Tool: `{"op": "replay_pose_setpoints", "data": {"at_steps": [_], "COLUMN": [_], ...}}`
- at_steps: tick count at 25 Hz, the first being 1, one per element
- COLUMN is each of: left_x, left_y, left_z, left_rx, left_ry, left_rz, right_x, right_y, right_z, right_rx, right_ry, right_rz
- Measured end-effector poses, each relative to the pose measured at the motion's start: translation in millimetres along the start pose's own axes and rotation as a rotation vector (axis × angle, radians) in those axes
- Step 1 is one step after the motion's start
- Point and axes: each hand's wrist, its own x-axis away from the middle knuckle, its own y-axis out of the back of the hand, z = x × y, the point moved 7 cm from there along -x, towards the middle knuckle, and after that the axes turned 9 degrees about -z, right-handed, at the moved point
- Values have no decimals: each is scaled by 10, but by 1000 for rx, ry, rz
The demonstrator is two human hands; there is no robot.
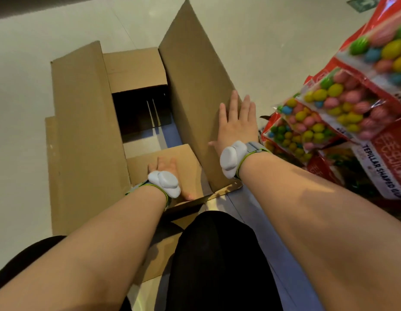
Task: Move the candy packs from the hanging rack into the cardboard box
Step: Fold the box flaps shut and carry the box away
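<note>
My right hand [236, 124] lies flat and open on the cardboard box's [87, 131] tall flap; my left hand [170, 173], open, presses the near flap; I should fold both fully outward before reaching for the candy packs [343, 104].

A cardboard box [87, 122] stands open on the pale floor [20, 90], its flaps spread. The left hand [172, 176] lies flat, fingers spread, on the near short flap. The right hand [236, 122] presses open-palmed against the tall right flap [195, 81], which stands almost upright. Both wrists carry a white, rounded band device [230, 160]. The box looks empty inside, though its depth is dark. To the right, candy packs [343, 104] hang overlapping, showing coloured sweets behind clear windows.
</note>
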Motion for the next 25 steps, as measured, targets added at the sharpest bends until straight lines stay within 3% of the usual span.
{"op": "replay_pose_setpoints", "data": {"at_steps": [6, 10, 15, 19, 22, 25], "left_x": [-166, -204, -172, -124, -25, 71], "left_y": [-83, -81, -75, -114, -52, 61], "left_z": [201, 303, 314, 351, 401, 569], "left_rx": [-158, -71, -49, -74, -56, -150], "left_ry": [100, 124, 139, 118, 126, 134], "left_rz": [30, 0, 7, 32, -9, -76], "right_x": [-113, -190, 183, 210, 164, 179], "right_y": [-483, -729, -943, -995, -999, -1030], "right_z": [-62, 43, 792, 911, 899, 955], "right_rx": [-168, -277, -661, -952, -915, -861], "right_ry": [-136, -153, -191, -338, -346, -487], "right_rz": [110, 236, 508, 469, 499, 469]}}
